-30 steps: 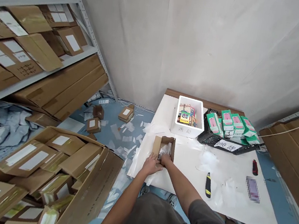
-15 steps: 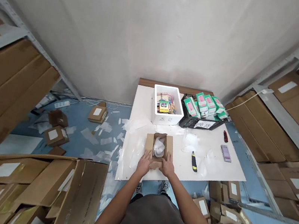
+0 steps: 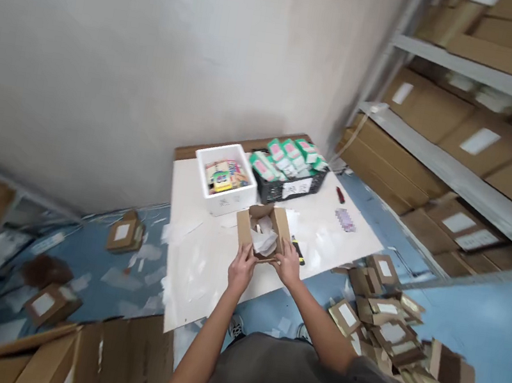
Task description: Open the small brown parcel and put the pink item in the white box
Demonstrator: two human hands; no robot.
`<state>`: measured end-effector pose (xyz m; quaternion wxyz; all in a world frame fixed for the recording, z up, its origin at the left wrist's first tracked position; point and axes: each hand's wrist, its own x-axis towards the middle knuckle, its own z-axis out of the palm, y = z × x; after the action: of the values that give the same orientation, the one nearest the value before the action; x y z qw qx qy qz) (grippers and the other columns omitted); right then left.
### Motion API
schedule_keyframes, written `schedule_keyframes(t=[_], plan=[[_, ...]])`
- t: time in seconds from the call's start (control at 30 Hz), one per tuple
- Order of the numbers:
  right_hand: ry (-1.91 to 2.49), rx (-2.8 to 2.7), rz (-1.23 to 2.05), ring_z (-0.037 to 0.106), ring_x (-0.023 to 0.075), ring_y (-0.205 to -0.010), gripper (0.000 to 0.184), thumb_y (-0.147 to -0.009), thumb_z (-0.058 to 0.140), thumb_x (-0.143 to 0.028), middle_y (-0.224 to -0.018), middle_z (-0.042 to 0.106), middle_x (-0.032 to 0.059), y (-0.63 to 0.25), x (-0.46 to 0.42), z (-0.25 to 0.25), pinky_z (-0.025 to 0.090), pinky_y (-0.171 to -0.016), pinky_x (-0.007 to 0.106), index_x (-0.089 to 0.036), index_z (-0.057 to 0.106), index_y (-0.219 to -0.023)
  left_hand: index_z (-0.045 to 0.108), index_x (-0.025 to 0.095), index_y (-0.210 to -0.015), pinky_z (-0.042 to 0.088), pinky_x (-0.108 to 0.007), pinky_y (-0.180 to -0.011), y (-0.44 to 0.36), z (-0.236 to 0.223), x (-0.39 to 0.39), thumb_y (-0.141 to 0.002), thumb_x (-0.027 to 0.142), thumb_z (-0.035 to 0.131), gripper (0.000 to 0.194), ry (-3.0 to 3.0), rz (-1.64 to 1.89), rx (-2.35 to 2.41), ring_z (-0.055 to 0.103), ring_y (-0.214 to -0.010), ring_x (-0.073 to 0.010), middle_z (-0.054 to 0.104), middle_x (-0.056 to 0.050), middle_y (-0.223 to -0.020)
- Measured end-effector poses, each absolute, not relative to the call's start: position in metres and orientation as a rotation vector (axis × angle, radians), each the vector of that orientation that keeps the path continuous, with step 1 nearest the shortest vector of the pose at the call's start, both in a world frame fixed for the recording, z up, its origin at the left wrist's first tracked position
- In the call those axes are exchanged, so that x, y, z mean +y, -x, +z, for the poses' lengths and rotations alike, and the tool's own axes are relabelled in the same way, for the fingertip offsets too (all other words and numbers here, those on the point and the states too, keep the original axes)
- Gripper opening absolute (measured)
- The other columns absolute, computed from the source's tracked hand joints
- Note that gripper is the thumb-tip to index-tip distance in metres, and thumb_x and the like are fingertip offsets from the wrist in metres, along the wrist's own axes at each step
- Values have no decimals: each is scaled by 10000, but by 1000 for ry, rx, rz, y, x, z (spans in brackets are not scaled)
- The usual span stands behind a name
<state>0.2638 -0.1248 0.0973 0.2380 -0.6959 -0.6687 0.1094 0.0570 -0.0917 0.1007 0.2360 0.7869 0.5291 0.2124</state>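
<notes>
A small open cardboard box (image 3: 241,227) with white plastic wrapping (image 3: 264,240) inside is held over the white table (image 3: 197,253). My left hand (image 3: 242,267) grips its near left corner. On the near right side my right hand (image 3: 289,265) clasps the box with fingers curled on its wall. The box flaps stand open and the box looks slightly lifted and tilted toward me.
Behind the box stand a white foam bin (image 3: 225,181) of colourful packs and a black crate (image 3: 286,186) piled with green-and-pink boxes. A knife (image 3: 297,250) lies partly hidden beside the box. Small cartons litter the blue floor (image 3: 377,314); shelves (image 3: 452,177) of brown cartons rise on the right.
The camera has swung right, from the left shelves to the right ones. Both hands have stayed on the small box, which has moved a little toward the foam bin.
</notes>
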Motion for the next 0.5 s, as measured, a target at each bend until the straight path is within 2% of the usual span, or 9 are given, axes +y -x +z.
schedule_keyframes(t=[0.1, 0.23, 0.37, 0.5], plan=[[1970, -1679, 212, 318, 347, -1501, 84, -818, 842, -249, -1686, 333, 56, -345, -154, 114, 421, -1092, 537, -242, 791, -885, 786, 321, -985, 420, -422, -1195, -146, 116, -94, -995, 291, 529, 258, -2266, 617, 1323, 224, -1598, -265, 479, 46, -1612], [2126, -1436, 149, 280, 347, -1516, 87, -829, 829, -252, -1703, 298, 50, -483, -222, 122, 397, -1107, 559, -224, 789, -901, 797, 306, -967, 404, -423, -1210, -303, 118, -117, -982, 301, 561, 237, -2432, 596, 1036, 253, -1589, -283, 512, 26, -1587], [2350, -1110, 87, 282, 369, -1511, 82, -839, 813, -260, -1710, 285, 59, -601, -324, 119, 394, -1108, 579, -213, 791, -903, 800, 304, -997, 430, -422, -1200, -458, 114, -173, -969, 291, 588, 214, -2589, 483, 672, 284, -1578, -281, 530, 20, -1572], [2534, -783, -39, 274, 378, -1517, 108, -835, 806, -269, -1716, 273, 56, -680, -428, 115, 384, -1138, 568, -217, 797, -929, 789, 307, -1060, 404, -458, -1231, -586, 112, -244, -929, 259, 629, 213, -2725, 304, 287, 245, -1592, -290, 471, 43, -1617]])
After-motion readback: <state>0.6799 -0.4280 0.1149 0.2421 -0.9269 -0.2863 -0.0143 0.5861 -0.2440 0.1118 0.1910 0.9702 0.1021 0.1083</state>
